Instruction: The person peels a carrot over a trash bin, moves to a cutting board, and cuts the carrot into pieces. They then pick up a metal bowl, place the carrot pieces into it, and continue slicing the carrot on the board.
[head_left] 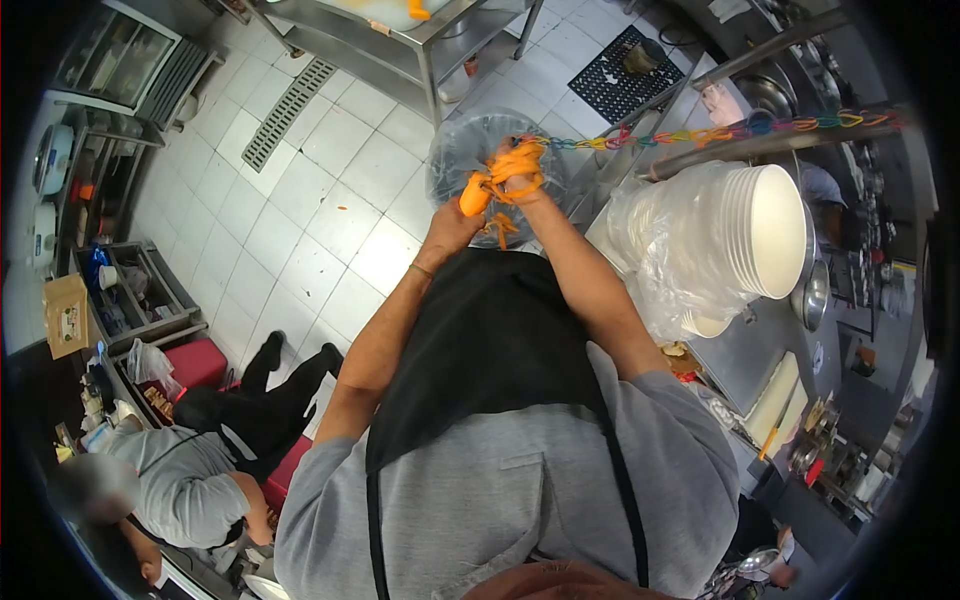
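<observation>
My left hand [452,232] is closed around an orange carrot [476,194], holding it over a bin [440,165] lined with a clear plastic bag. Close beside it, my right hand [518,184] is also closed, with long orange peel strips [520,160] draped over its fingers. These strips hide whatever the fingers grip. From that hand a multicoloured linked chain [680,135] stretches right to a metal rail. More orange peelings [500,230] hang or lie inside the bin, just below my hands.
Stacked white tubs [765,230] in plastic wrap stand on the counter to my right. A metal table [400,50] is ahead. The tiled floor has a drain grate [290,115] and a black mat [625,70]. Another person [195,485] is at the lower left, near a shelf unit [130,290].
</observation>
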